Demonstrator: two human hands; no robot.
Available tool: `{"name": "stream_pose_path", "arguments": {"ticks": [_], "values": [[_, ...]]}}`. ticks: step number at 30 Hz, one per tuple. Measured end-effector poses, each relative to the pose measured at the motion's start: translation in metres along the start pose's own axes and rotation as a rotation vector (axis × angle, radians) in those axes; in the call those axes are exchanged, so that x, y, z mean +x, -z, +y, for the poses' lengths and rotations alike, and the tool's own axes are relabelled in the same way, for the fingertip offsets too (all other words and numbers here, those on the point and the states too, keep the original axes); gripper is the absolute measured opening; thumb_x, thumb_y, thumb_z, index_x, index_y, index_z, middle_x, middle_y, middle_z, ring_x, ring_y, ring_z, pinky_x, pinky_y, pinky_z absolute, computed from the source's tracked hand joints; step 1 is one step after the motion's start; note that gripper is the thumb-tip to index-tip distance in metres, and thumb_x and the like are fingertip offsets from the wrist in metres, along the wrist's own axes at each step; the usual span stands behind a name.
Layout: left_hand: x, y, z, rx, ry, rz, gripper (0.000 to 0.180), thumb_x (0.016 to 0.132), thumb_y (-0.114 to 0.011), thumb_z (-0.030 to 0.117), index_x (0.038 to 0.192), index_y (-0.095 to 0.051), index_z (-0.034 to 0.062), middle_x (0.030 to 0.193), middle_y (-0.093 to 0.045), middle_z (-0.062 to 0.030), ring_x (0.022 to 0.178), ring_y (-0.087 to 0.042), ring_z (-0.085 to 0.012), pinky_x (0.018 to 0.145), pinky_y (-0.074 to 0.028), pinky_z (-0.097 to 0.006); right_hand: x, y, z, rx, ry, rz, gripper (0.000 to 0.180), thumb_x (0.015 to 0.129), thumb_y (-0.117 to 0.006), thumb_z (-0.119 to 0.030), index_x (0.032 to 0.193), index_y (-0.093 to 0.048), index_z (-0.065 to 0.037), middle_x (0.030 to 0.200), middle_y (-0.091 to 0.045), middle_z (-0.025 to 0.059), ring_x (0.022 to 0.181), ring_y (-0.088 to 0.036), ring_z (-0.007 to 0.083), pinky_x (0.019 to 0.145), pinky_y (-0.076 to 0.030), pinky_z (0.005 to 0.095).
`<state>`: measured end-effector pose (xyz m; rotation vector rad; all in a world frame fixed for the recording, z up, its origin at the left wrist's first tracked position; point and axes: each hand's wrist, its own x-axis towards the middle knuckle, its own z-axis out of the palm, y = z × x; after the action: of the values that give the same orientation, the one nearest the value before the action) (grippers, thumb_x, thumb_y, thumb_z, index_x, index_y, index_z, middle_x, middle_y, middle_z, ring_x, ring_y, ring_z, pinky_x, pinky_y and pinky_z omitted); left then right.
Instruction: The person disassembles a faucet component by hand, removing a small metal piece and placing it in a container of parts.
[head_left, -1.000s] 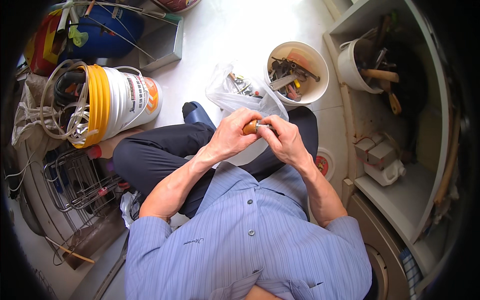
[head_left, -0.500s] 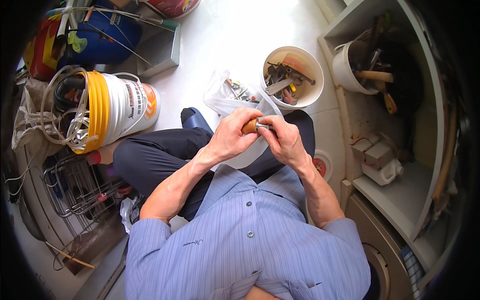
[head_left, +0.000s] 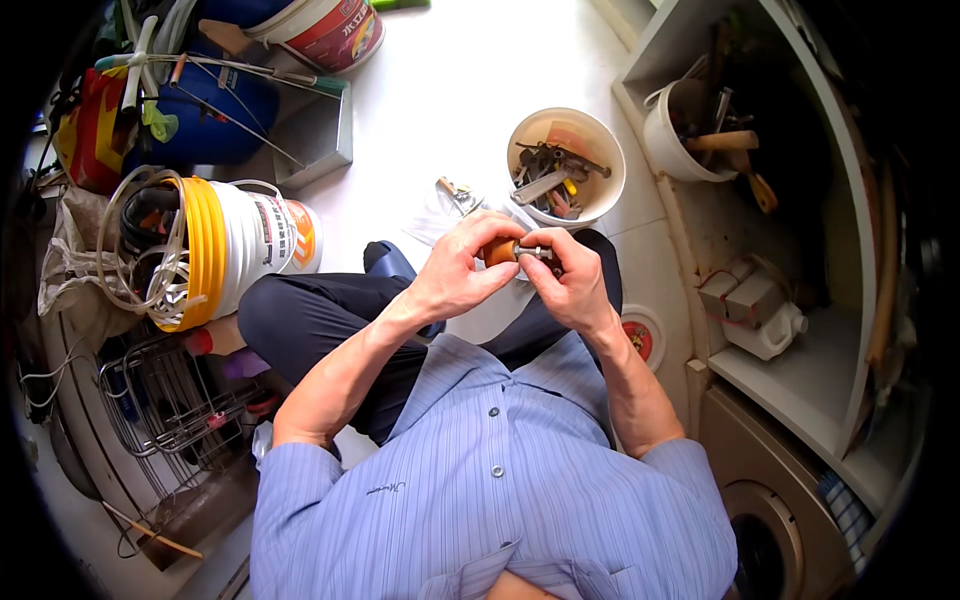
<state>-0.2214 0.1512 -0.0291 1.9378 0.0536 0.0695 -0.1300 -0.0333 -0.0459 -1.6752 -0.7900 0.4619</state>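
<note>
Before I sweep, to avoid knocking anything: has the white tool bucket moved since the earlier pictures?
No; the white tool bucket keeps its place beside the shelf unit; only the view shifted.

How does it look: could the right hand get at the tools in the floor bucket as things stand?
Probably yes: the floor bucket stands just beyond the right hand, its open mouth leaving the tools uncovered. That hand holds the brown-handled piece, though, so it would likely need to let go first.

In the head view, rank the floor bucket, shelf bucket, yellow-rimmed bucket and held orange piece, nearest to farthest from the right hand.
From the right hand:
1. Orange piece: in its grip.
2. Floor bucket: ahead.
3. Shelf bucket: ahead, right.
4. Yellow-rimmed bucket: left side.
</note>
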Motion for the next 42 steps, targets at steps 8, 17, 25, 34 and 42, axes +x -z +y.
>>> {"name": "stream_pose_path", "arguments": {"ticks": [8, 17, 25, 34, 42], "values": [[0.007, 0.006, 0.014, 0.058, 0.060, -0.042, 0.039, 0.083, -0.077, 0.006, 0.119, -0.063, 0.0037, 0.111, -0.062, -0.0067, 0.089, -0.060, -0.0129, 0.073, -0.050, -0.026, -0.001, -0.002, -0.002, 0.025, 0.005, 0.042, 0.018, 0.090, -0.069, -0.004, 0.106, -0.064, 0.001, 0.088, -0.069, 0.0134, 0.068, -0.067, 0.0178, 0.062, -0.054, 0.0294], [0.013, 0.007, -0.002, -0.022, 0.083, 0.002, 0.033, 0.081, -0.073, 0.006, 0.113, -0.065, 0.0034, 0.109, -0.063, -0.0099, 0.096, -0.064, -0.0234, 0.074, -0.054, -0.033, 0.007, -0.013, 0.001, -0.014, -0.022, 0.109, 0.017, 0.091, -0.070, -0.003, 0.106, -0.065, 0.001, 0.085, -0.070, 0.0118, 0.068, -0.067, 0.0148, 0.061, -0.053, 0.0276], [0.006, 0.009, -0.020, -0.116, 0.147, 0.042, 0.031, 0.082, -0.071, 0.012, 0.111, -0.066, 0.0032, 0.110, -0.063, -0.0097, 0.102, -0.062, -0.0236, 0.076, -0.055, -0.033, 0.017, -0.019, 0.006, -0.013, -0.047, 0.062, 0.017, 0.090, -0.071, -0.003, 0.106, -0.066, 0.001, 0.079, -0.068, 0.0089, 0.064, -0.063, 0.0102, 0.059, -0.051, 0.0257], [-0.012, 0.003, -0.025, -0.388, 0.556, -0.186, 0.040, 0.090, -0.074, 0.021, 0.125, -0.064, 0.0040, 0.092, -0.063, -0.0004, 0.079, -0.059, -0.0063, 0.069, -0.050, -0.024, 0.003, -0.014, 0.021, 0.083, -0.290, -0.170, 0.015, 0.092, -0.069, -0.008, 0.104, -0.068, 0.001, 0.071, -0.061, 0.0001, 0.061, -0.052, 0.0027, 0.055, -0.043, 0.0219], [-0.005, 0.005, -0.015, -0.403, 0.604, -0.244, 0.042, 0.092, -0.072, 0.027, 0.127, -0.063, 0.0047, 0.087, -0.061, 0.0006, 0.077, -0.059, -0.0066, 0.068, -0.050, -0.025, -0.002, -0.010, 0.032, 0.339, -0.405, -0.164, 0.021, 0.091, -0.065, -0.003, 0.112, -0.064, 0.000, 0.086, -0.061, -0.0022, 0.070, -0.053, 0.0009, 0.062, -0.043, 0.0195]]}}
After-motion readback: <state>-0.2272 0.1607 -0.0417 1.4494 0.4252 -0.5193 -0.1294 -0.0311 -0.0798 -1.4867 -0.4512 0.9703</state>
